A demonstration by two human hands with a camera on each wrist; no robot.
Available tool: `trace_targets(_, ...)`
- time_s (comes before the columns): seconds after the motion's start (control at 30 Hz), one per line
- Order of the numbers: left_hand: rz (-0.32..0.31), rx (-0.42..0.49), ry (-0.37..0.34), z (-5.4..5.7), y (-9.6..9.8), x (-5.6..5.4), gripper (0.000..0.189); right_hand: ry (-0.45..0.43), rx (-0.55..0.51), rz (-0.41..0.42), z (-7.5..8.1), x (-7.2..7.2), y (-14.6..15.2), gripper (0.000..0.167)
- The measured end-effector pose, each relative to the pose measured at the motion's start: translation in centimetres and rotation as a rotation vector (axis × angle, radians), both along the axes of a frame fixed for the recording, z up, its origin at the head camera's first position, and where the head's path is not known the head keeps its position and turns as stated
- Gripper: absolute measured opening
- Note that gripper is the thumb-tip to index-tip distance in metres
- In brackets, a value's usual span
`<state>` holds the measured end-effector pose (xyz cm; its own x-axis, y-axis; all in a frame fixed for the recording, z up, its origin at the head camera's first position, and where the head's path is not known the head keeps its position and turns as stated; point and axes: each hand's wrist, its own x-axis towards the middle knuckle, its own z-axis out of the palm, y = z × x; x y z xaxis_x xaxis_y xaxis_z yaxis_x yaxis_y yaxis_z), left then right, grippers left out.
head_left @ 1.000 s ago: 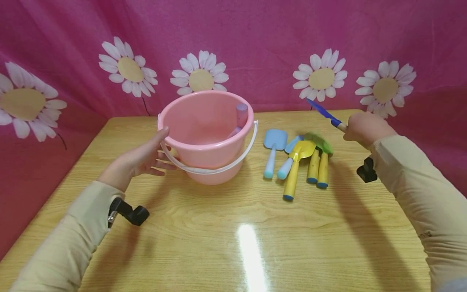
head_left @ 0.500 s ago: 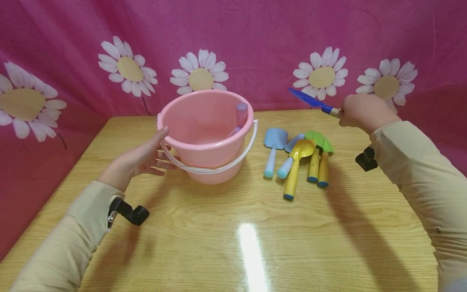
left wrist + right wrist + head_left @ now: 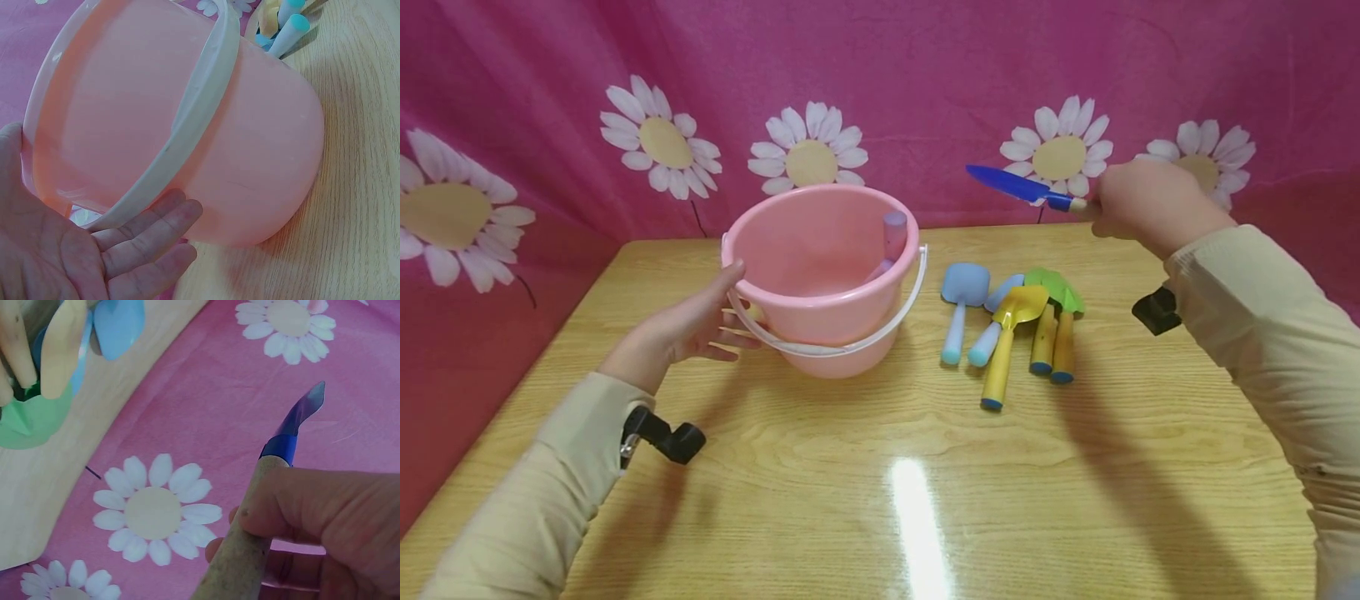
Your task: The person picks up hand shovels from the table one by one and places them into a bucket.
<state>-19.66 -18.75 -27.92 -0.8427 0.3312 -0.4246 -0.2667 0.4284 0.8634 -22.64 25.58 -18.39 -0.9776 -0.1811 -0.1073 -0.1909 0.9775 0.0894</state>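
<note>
My right hand (image 3: 1150, 204) grips the wooden handle of a hand trowel (image 3: 1006, 183), held up in the air above the far table edge. Its narrow blue blade points left; in the right wrist view the trowel (image 3: 237, 562) has thumb and fingers wrapped round its handle. At the left of a pink bucket (image 3: 842, 333), my left hand (image 3: 692, 325) has its thumb at the rim and its other fingers extended along the side. The left wrist view shows those fingers straight near the white bail handle (image 3: 187, 144). Inside the bucket stands a lilac-handled tool (image 3: 895, 236).
Right of the bucket lie light blue shovels (image 3: 966, 285), a yellow shovel (image 3: 1019, 305) and green-headed tools (image 3: 1052, 287) with yellow handles. The wooden table (image 3: 820, 500) ends at a pink cloth (image 3: 925, 83) with daisies behind it.
My right hand has risen and carried the trowel up and to the left, its blade turning more level. The left hand and the bucket stay nearly in place.
</note>
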Motion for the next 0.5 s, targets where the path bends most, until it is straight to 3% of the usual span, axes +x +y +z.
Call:
trace_targets(0.3, -0.01, 0.008, 0.002, -0.2, 0.0, 0.0, 0.089, 0.13, 0.041, 0.103, 1.3, 0.8, -1.6, 0.017)
trace_targets(0.5, -0.001, 0.012, 0.001, -0.2, 0.0, 0.0, 0.088, 0.093, 0.04, 0.064, 2.5, 1.2, -3.6, 0.015)
